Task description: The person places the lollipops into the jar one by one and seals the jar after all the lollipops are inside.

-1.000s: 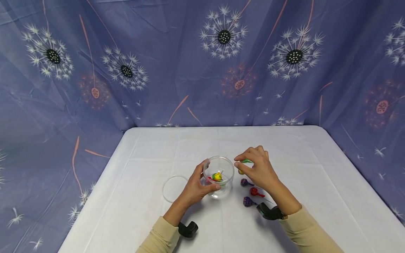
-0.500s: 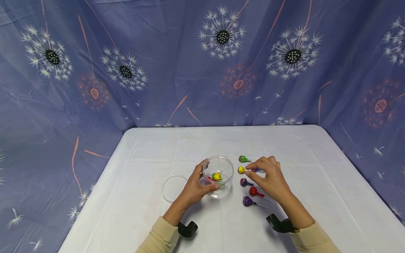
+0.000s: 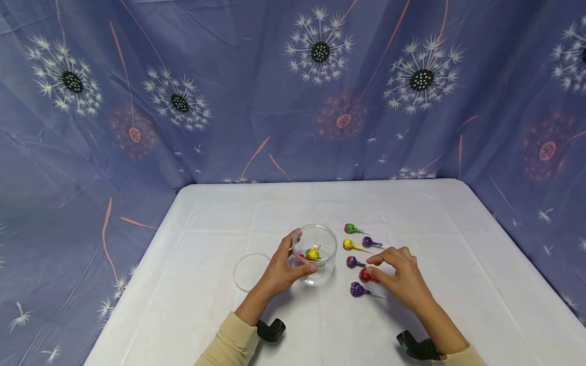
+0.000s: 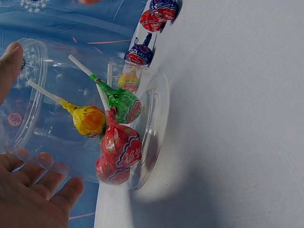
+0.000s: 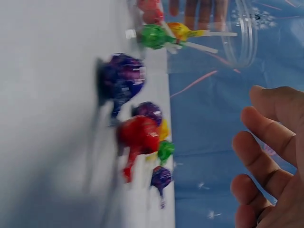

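My left hand grips a clear plastic jar around its side, thumb in front. Inside lie several wrapped lollipops: a yellow lollipop, a green lollipop and red lollipops. Over the table to the right, my right hand holds nothing, its thumb and fingers apart. Nearest below it in the head view are a red lollipop and a purple lollipop. Another purple lollipop lies closest to the right wrist camera, slightly blurred.
Farther back on the white table lie a loose green lollipop, a yellow lollipop and one more purple lollipop. A clear ring-like lid lies left of the jar. A patterned blue curtain hangs behind the table.
My right hand has moved from beside the green lollipop, back past the yellow one, toward the near right of the row. The left hand and jar have stayed put.
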A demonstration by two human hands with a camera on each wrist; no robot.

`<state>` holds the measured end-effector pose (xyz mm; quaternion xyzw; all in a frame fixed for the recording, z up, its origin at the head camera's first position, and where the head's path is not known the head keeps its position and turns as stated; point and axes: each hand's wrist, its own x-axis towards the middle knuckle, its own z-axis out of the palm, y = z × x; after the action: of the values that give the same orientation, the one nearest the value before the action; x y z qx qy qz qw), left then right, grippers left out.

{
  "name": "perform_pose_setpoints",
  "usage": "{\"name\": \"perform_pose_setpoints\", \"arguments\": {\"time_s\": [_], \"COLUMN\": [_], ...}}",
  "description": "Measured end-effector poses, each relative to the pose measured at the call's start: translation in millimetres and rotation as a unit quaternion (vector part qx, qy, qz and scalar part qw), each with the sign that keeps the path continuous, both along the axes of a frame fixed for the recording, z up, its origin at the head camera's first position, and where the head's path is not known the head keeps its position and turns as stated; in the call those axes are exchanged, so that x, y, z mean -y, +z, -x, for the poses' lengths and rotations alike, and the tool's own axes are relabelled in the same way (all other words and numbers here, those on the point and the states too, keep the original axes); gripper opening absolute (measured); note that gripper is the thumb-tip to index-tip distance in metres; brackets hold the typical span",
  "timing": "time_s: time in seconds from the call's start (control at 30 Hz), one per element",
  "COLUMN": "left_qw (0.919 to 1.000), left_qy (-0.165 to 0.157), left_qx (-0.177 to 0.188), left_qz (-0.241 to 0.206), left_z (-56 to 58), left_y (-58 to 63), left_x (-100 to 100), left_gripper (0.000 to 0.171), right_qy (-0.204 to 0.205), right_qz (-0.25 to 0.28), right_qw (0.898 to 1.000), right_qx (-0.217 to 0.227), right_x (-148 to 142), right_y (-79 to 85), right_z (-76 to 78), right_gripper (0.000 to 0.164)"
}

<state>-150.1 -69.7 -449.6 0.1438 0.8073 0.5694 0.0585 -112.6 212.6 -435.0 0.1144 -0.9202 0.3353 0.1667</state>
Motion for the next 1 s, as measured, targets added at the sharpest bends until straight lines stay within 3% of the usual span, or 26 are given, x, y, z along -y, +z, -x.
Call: {"name": "perform_pose_setpoints", "arguments": {"time_s": [0.23, 0.7, 1.0], "left_qw": [1.0000, 1.0000, 1.0000], "left_qy": [0.002, 0.003, 0.005], "left_qx": [-0.003, 0.004, -0.001], "left_qz": [-0.001, -0.001, -0.002], "left_z": [0.4, -0.7, -0.2], "left_y": [-0.1, 0.4, -0.9], "left_x": [0, -1, -1], "left_gripper": [0.094, 0.093, 0.093], "right_qy": [-0.011, -0.040, -0.043], "right_qz": [-0.004, -0.034, -0.054], "right_qw": [1.000, 0.993, 0.993], "right_qx": [0.006, 0.107, 0.097], "right_x": [-5, -8, -9], "right_y": [-21.2, -35.6, -42.0], "right_z": [-14.9, -24.8, -24.2], "right_gripper": [0.017, 0.013, 0.018]}}
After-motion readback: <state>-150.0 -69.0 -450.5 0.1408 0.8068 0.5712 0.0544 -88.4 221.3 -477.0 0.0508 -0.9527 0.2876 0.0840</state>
